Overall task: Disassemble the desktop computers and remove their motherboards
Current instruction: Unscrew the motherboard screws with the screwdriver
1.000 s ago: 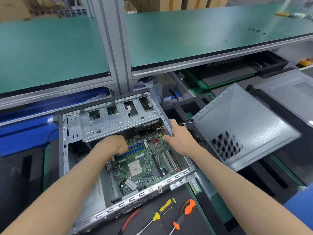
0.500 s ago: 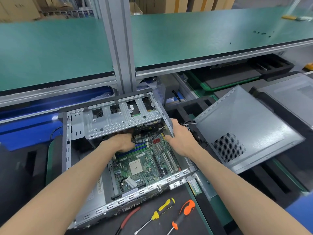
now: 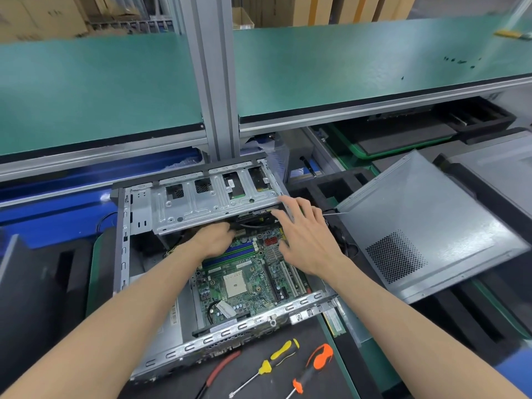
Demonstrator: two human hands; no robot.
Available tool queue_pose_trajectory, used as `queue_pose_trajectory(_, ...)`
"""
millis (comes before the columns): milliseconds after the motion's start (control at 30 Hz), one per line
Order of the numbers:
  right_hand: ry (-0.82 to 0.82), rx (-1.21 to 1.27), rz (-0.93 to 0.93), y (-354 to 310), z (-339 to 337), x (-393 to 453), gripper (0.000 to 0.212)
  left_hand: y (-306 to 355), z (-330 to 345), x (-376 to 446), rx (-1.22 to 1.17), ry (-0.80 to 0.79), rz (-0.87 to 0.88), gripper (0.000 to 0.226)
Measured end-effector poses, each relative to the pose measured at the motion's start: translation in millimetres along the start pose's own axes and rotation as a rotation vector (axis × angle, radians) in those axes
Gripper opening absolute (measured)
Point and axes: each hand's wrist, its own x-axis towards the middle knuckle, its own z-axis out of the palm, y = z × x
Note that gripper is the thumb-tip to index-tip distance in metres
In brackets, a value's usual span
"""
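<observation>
The green printed-circuit motherboard [image 3: 244,280] sits flat inside the open grey steel desktop case [image 3: 201,338]. Left hand [image 3: 214,239] reaches under the silver drive cage [image 3: 213,201], grip hidden, can't tell. Right hand [image 3: 305,237] hovers released, fingers spread. Board's light, stiff but fragile I'd say, so lift it by the edges.

no readable text, white silkscreen lettering on motherboard [image 3: 247,272] too small to make out, sticker on drive cage [image 3: 213,197] near its far right corner blurred, barcode label on case [image 3: 172,315] floor at near left illegible
</observation>
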Motion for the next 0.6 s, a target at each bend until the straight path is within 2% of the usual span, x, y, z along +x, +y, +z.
queue_pose_trajectory(67, -0.002, -0.004, -0.018, 0, 0, 0, 0.053, 0, -4, 1, -0.017, -0.03, -0.014, 0.022)
queue_pose_trajectory(200, 0.009, -0.023, -0.058, 0, 0, 1, 0.043, -6, -10, -2, 0.069, -0.065, -0.103, 0.03)
queue_pose_trajectory(267, 0.003, -0.034, -0.085, 0, 0, 2, 0.042, -7, -7, -7, 0.163, -0.073, -0.125, 0.022)
queue_pose_trajectory(400, -0.024, -0.053, -0.113, -1, 0, 3, 0.043, 1, -1, -19, 0.331, 0.003, -0.15, 0.016)
queue_pose_trajectory(600, -0.058, -0.069, -0.12, -1, -2, 4, 0.046, 8, 4, -36, 0.444, 0.112, -0.17, 0.009)
